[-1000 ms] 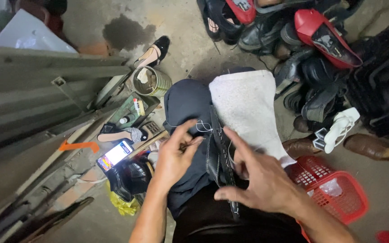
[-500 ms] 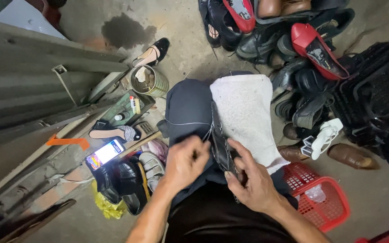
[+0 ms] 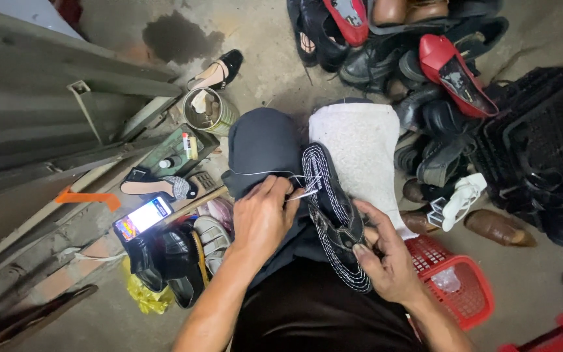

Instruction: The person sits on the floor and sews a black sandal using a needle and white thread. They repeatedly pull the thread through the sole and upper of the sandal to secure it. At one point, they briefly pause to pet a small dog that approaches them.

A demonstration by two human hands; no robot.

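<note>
Concrete workshop floor, shoes heaped beyond a black sandal [image 3: 335,215] lying on the person's lap. Right hand [image 3: 386,257] clasps its heel end; left hand [image 3: 260,218] pinches white thread [image 3: 301,186] at its edge. Sole-stitching step; thread seemingly needs tightening next

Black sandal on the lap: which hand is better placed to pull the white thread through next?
Probably the left hand: its fingertips already pinch the white thread beside the black sandal, while the right hand grips the sandal, steadying it.
</note>
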